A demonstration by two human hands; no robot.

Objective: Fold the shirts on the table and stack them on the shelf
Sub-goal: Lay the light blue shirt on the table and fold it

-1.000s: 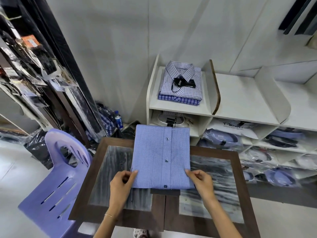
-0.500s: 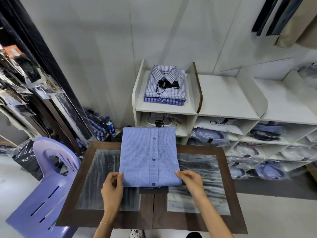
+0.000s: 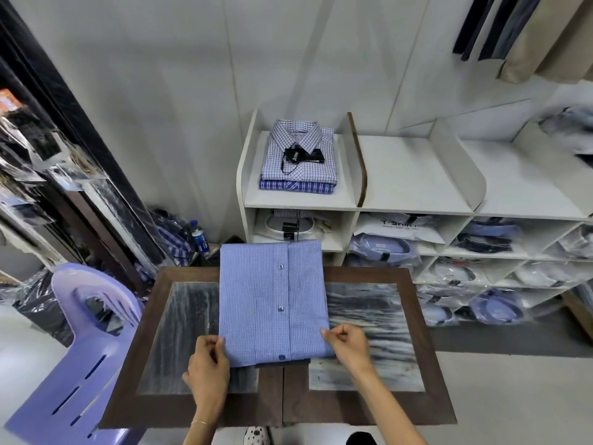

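Note:
A light blue checked shirt lies folded into a rectangle on the dark-framed table, button placket up, its far end reaching past the table's back edge. My left hand pinches the shirt's near left corner. At the near right corner, my right hand pinches the fabric edge. A dark strip shows under the shirt's near edge. On the white shelf behind the table sits a stack of two folded shirts, a white checked one with a black tag on top of a blue one.
A purple plastic chair stands left of the table. Bagged shirts fill the cubbies below and right of the shelf top. A water bottle stands on the floor by the wall. Packaged items hang on a dark rack at the left.
The view has shifted a little; the shelf sits lower and more central in frame. Both hands stay at the shirt's near corners, their fingers now curled tighter on the fabric.

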